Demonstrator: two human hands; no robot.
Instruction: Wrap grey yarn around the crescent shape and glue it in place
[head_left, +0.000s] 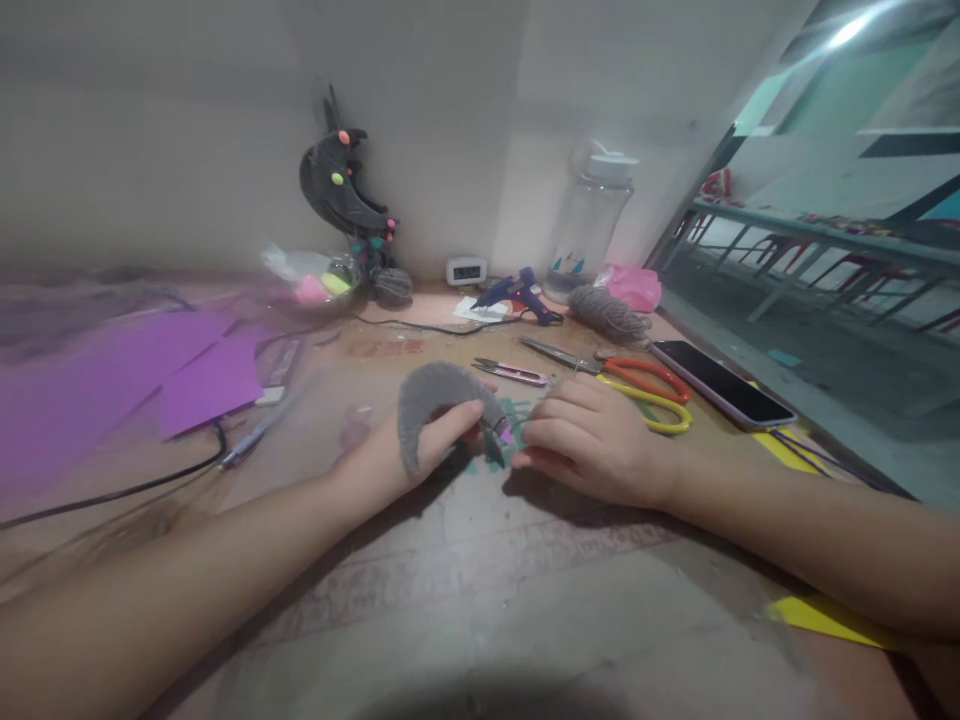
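A grey crescent moon shape [431, 385], which looks wrapped in yarn, is pinched in my left hand [450, 430] by its right end. A small purple patch shows at that tip. Just to the right, my right hand [581, 440] has its fingers curled together close to the tip; what they hold, if anything, is hidden. Beyond the hands lie pink thread snips [514, 372] and scissors [645, 385] with red and yellow handles.
Behind stand a blue glue gun [517, 293], a grey yarn skein [609, 312], a clear bottle [589, 220] and a small clock [466, 270]. A phone [720, 383] lies right. Purple sheets [214, 385] and a black cable lie left. A dark crescent [322, 190] with coloured dots leans at the wall.
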